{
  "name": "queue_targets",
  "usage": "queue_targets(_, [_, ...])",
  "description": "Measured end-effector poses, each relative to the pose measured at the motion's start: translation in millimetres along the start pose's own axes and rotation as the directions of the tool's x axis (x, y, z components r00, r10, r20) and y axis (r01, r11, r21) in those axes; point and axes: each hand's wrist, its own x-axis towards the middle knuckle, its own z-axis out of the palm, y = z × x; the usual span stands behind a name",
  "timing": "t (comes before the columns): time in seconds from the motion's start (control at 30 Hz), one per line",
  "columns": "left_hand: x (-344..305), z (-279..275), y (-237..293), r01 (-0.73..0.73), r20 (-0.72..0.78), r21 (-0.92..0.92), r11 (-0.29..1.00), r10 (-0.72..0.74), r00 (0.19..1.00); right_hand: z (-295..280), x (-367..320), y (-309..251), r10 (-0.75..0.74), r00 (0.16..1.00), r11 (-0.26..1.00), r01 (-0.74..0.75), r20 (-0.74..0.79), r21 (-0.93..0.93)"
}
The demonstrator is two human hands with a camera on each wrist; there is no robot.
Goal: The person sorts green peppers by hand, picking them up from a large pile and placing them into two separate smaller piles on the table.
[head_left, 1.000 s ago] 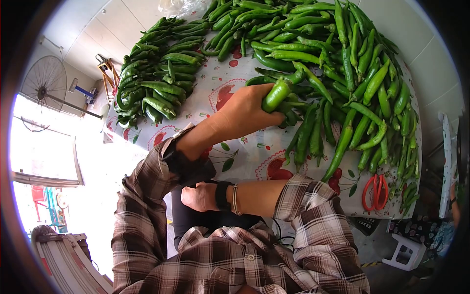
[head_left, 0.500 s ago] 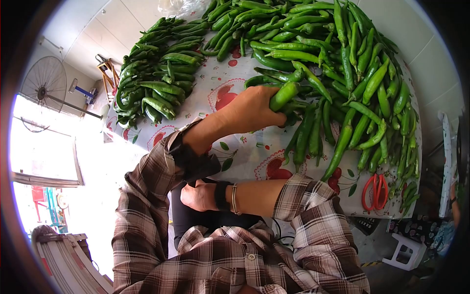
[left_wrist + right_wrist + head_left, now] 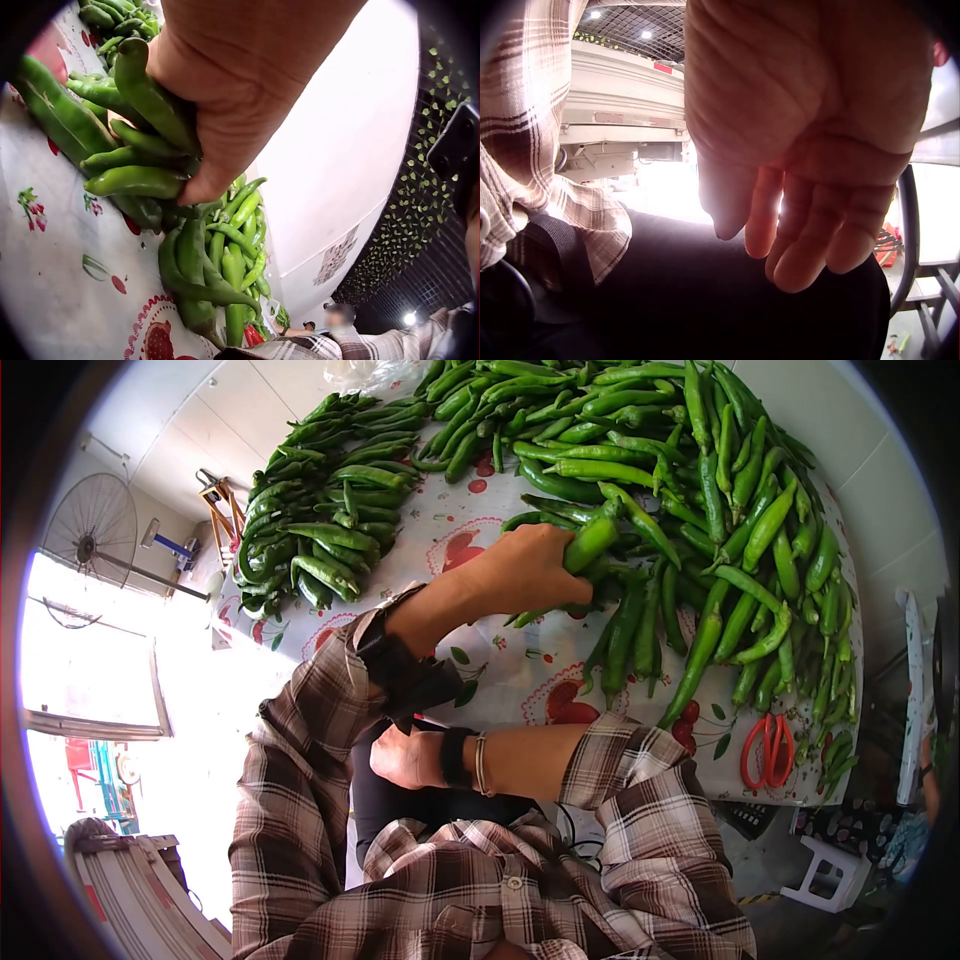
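Note:
In the head view my left hand (image 3: 525, 572) grips a bunch of green chili peppers (image 3: 592, 543) at the near edge of a big pepper pile. The left wrist view shows several held peppers (image 3: 139, 180) poking out between the thumb and the fingers, low over the tablecloth (image 3: 56, 247). Loose peppers (image 3: 199, 281) lie just past the thumb. My right hand (image 3: 408, 760) rests by the lap, holding nothing. Seen in the right wrist view, its fingers (image 3: 802, 262) hang relaxed above dark trousers (image 3: 705, 300).
The large pile of green peppers (image 3: 740, 510) spreads over the table's right and far side. A second, neatly laid heap (image 3: 330, 510) covers the left. Red-handled scissors (image 3: 767, 750) lie near the front right edge. A plastic bag (image 3: 370, 374) sits at the back.
My left hand has moved a little to the right with the peppers in it, and the forearm has shifted along. The right hand stays in place.

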Motion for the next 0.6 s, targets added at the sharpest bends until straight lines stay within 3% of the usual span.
queue_targets(0.1, [-1,4,-3,-0.018,-0.067,-0.003,1.000,0.018,0.998,7,3,1,0.016,0.996,1.000,-0.017,0.085,0.006])
queue_targets(0.17, [-2,6,-4,-0.017,-0.075,-0.017,1.000,0.015,0.997,21,2,1,0.004,0.986,0.998,0.005,-0.166,0.056])
queue_targets(0.3, [-6,5,-2,-0.019,-0.096,-0.054,0.998,0.014,0.995,13,0,3,-0.014,0.986,0.996,0.028,-0.163,0.082])
queue_targets(0.37, [-11,3,1,-0.028,-0.082,-0.067,0.997,0.022,0.996,5,5,2,0.006,0.998,0.994,-0.013,0.068,0.107])
queue_targets(0.5, [-17,1,-1,-0.073,-0.076,0.002,0.997,0.073,0.994,-5,2,3,-0.049,0.998,0.996,0.045,0.048,0.082])
queue_targets(0.6, [-24,-3,3,-0.024,-0.075,-0.022,0.999,0.022,0.997,-10,1,3,-0.049,0.994,0.998,0.044,0.094,0.049])
